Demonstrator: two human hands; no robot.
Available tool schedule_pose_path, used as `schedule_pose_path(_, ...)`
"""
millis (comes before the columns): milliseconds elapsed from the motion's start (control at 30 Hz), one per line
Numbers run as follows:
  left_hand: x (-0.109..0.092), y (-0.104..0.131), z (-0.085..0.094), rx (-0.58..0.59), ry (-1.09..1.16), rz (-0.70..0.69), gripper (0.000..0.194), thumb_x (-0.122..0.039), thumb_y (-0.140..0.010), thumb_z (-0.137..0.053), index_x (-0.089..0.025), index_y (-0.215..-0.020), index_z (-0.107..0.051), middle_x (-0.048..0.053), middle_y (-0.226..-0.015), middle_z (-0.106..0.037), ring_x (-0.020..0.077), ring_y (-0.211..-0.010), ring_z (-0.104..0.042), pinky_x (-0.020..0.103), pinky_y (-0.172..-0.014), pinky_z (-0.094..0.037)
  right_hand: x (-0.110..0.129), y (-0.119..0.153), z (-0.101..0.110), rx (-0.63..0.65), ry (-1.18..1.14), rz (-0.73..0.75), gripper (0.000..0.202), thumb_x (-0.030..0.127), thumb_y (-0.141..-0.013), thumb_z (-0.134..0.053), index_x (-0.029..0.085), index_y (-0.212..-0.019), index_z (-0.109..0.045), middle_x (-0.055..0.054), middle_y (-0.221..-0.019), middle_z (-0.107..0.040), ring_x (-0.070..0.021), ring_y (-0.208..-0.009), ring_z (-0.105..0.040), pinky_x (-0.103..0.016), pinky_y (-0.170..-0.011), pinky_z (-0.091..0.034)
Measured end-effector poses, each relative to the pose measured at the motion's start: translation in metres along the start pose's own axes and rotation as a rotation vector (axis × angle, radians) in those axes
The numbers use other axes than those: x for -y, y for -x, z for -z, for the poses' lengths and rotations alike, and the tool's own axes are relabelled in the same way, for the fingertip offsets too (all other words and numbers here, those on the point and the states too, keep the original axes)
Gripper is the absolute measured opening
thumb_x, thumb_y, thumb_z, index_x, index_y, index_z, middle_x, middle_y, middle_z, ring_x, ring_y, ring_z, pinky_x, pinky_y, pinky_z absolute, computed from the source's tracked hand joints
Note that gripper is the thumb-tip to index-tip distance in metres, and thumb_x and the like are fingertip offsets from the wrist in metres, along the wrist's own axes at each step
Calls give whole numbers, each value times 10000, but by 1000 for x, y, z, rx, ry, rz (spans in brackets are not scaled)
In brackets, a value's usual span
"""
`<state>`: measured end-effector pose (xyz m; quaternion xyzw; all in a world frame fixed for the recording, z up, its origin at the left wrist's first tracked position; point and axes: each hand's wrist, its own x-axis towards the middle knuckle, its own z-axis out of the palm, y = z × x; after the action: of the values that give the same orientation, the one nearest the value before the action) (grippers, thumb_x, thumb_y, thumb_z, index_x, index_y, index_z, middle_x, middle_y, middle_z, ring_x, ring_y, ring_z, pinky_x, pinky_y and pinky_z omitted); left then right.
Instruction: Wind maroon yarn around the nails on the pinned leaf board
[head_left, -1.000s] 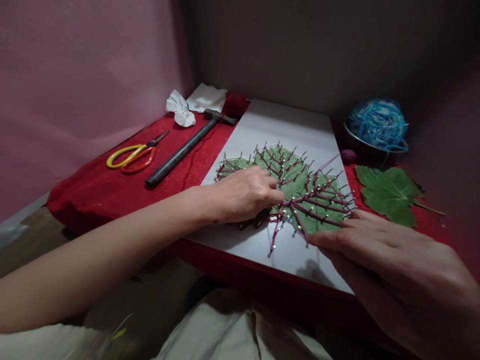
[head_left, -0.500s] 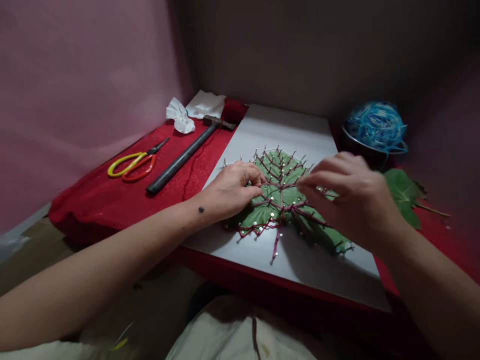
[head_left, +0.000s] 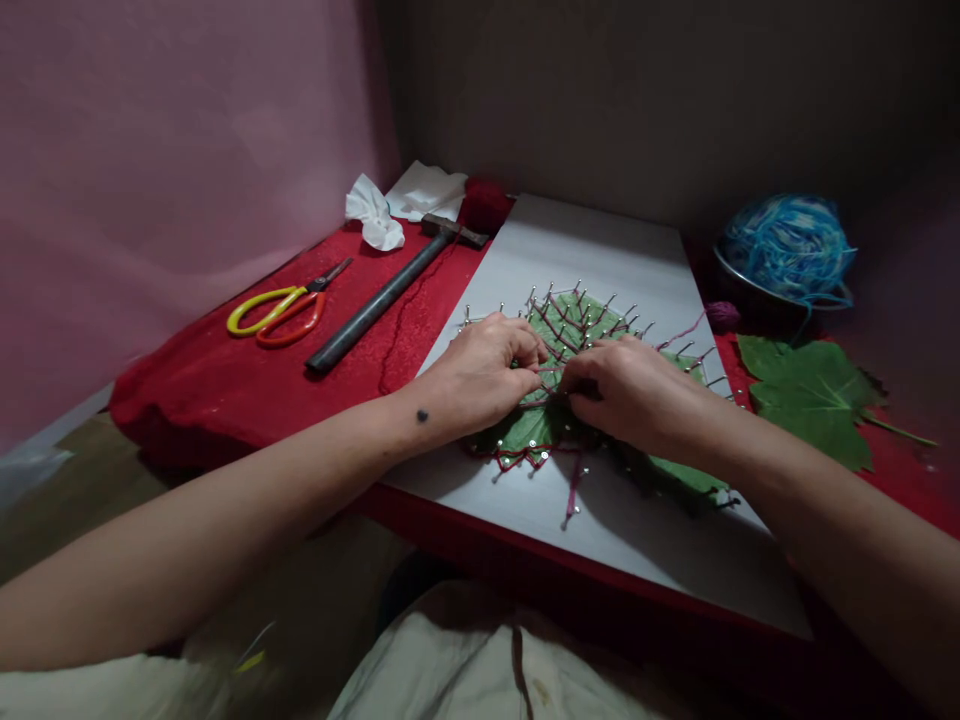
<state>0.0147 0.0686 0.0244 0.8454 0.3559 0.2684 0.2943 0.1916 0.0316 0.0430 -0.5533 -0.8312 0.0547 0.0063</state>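
Note:
A green leaf (head_left: 525, 432) lies on a white board (head_left: 600, 235), ringed by upright nails with dark red and purple yarn wound between them along its veins and edge. My left hand (head_left: 491, 365) is over the leaf's left half, thumb and finger pinched on a strand of yarn (head_left: 552, 370). My right hand (head_left: 637, 390) is closed close beside it, over the middle of the leaf, its fingertips pinching at the same strand. Its fingers hide part of the leaf's centre. From a small purple yarn ball (head_left: 722, 317) a strand runs toward the nails.
Left on the red cloth (head_left: 217, 400) are scissors (head_left: 277, 315) with yellow and red handles, a hammer (head_left: 382, 305), crumpled white tissue (head_left: 375, 215) and red yarn (head_left: 484, 205). At right are blue yarn (head_left: 787, 250) in a metal bowl (head_left: 739, 283) and a loose leaf (head_left: 814, 390).
My right hand has moved left and slightly down, in toward my left hand, shortening the gap between them. The purple ball and more of the loose leaf now show. The view has shifted slightly.

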Motion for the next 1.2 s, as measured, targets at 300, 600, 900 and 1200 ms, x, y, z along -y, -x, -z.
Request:
schedule_pose_path(300, 4, 1, -2, 1, -31, -82, 213, -6, -701, -499, -156, -551, -503, 29, -889, -668, 178, -951, -551, 385, -924, -447, 4, -9, -2, 49, 73, 110, 154, 123, -700, -500, 198, -671, -631, -12, -590, -611, -135, -575, -527, -287, -613, -357)
schedule_pose_path(600, 5, 2, -2, 19, -49, -107, 203, 4, -701, -485, -152, -579, -528, 49, -911, -664, 198, -972, -537, 366, -894, -445, -13, 12, 20, -115, -127, 147, 178, 223, -817, -515, 200, -831, -692, -35, -801, -690, -153, -707, -604, -296, -687, -443)
schedule_pose_path(900, 8, 2, -4, -10, -31, -140, 196, -19, -692, -476, -159, -561, -515, 44, -893, -665, 189, -953, -542, 376, -897, -450, -15, 23, 11, -21, -35, 110, 152, 204, -792, -530, 205, -747, -676, -16, -740, -655, -158, -733, -589, -316, -721, -420)
schedule_pose_path(1200, 7, 2, -3, -2, -68, -147, 196, -1, -673, -466, -155, -568, -526, 44, -883, -660, 194, -943, -546, 388, -898, -458, -14, 16, 6, 51, 86, 190, 132, 145, -755, -523, 192, -714, -640, -9, -705, -620, -164, -730, -563, -359, -765, -329)
